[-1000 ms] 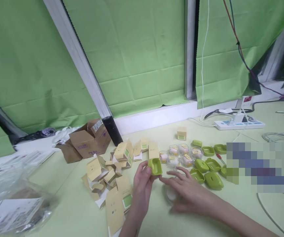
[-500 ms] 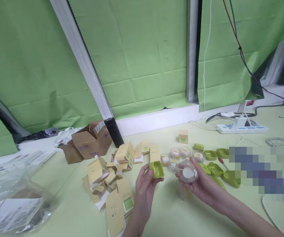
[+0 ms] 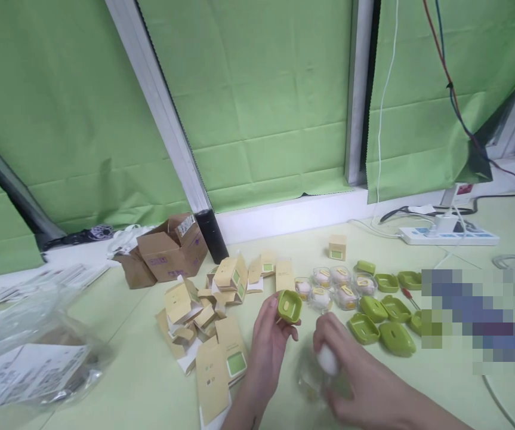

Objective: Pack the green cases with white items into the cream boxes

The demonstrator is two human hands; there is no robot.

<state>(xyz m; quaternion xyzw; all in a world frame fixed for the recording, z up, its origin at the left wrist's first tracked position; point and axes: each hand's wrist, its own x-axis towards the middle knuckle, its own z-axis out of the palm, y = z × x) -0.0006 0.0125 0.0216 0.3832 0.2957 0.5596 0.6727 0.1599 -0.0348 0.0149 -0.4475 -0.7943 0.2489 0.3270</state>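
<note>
gripping a small green case [image 3: 289, 307] at the fingertips of the left hand [image 3: 268, 343], above the palm in view, tilted with the hollow toward the camera. pinched at the case's left side between thumb and curled fingers, with more fingertips showing below and to the right of the case. poised over the table [image 3: 141, 382], with the left forearm slanting up from the bottom edge and leaning right.

closed, in the right hand [image 3: 355, 373], around a white rounded object [image 3: 327, 361] on the side facing the left hand; too blurred to tell the exact grip. curled at the fingers, with the forearm coming in from the lower right. just left of the right hand, a blurred clear pack [image 3: 311, 377]; impossible to tell whether touching the fingers.

beyond the hands, 6 wrapped packs [image 3: 347, 297] in a cluster; to the right, several loose green cases [image 3: 397, 339]; to the left, opened cartons [image 3: 211, 376] in a heap.
</note>
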